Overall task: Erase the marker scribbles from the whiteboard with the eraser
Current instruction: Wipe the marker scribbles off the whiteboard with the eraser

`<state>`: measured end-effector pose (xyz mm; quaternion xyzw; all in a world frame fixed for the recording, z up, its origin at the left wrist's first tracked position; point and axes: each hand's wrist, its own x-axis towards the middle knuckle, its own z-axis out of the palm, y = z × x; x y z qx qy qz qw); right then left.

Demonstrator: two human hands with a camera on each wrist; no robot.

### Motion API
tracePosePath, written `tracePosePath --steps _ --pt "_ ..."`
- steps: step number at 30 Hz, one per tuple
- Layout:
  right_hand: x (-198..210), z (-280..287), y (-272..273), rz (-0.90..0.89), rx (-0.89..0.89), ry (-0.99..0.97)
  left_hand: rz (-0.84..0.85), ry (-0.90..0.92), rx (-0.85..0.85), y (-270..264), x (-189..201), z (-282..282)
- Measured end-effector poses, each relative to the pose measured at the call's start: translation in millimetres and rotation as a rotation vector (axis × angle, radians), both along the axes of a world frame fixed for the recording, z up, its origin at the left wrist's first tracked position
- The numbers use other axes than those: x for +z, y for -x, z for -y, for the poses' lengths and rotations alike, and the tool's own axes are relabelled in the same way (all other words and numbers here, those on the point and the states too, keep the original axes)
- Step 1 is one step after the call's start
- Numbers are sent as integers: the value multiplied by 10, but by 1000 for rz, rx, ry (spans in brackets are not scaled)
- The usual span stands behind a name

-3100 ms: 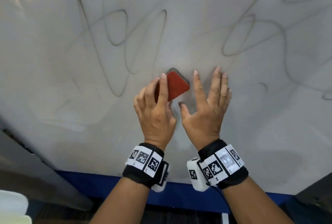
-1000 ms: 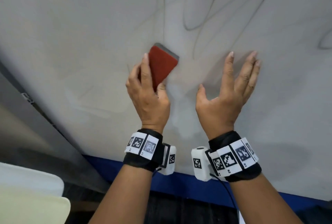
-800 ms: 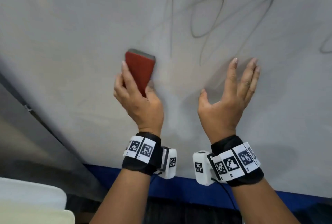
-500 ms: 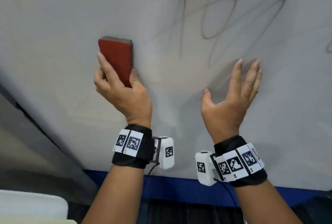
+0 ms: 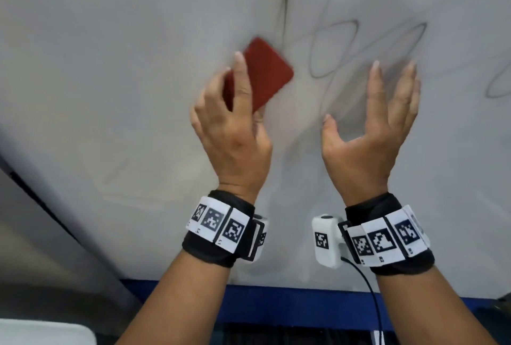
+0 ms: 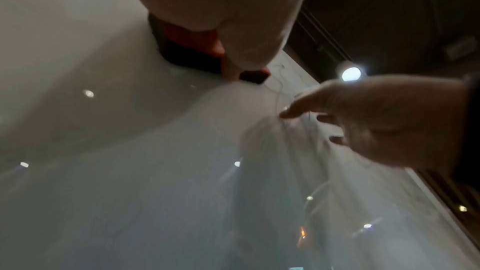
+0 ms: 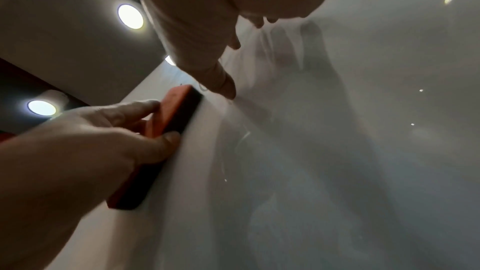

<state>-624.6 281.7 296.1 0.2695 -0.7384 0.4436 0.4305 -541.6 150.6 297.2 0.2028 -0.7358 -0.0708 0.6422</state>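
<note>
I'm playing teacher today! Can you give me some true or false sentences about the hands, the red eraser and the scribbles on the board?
1. The left hand holds the red eraser. True.
2. The right hand grips a marker. False: it holds nothing, its fingers are straight.
3. The whiteboard is wiped clean. False: marker scribbles remain to the right of the eraser.
4. The eraser lies flat against the whiteboard. True, as the right wrist view shows.
5. Both wrists wear black bands with square-patterned tags. True.
</note>
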Motion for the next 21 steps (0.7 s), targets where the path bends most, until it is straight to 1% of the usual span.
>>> tracePosePath --steps 1,2,3,4,6,7,8,9,12,13,14,15,18,20,21 --pt "64 1 9 -11 -6 -27 75 84 -22 0 -43 -56" --pt "105 1 12 -19 -10 -57 106 118 -25 -3 -54 -54" --pt "126 0 15 -21 -10 -84 90 89 -8 -4 -27 -8" --pt "133 -8 18 -18 -7 -105 33 5 20 1 24 53" --pt "119 -39 28 -7 1 -133 -141 -192 56 8 188 156" --pt "115 -61 42 -3 2 -143 -204 -249 65 30 265 157" --pt "109 -70 47 -1 2 -156 -216 -259 73 57 304 124" --pt "105 -70 49 -2 2 -163 -176 -220 72 81 308 56" --pt "111 -63 51 1 1 -153 71 48 8 146 160 -211" --pt "115 -59 45 5 2 -150 104 95 -7 152 128 -230" --pt "117 -55 42 6 1 -148 102 87 -11 158 139 -214" --pt "117 -53 36 7 0 -147 67 38 -3 170 182 -186" --pt "135 -56 12 6 18 -115 -85 -119 28 191 398 -151" --pt "199 -69 14 12 32 -79 -126 -143 44 217 460 -178" --pt "237 -76 23 12 32 -72 -114 -117 41 227 449 -200"
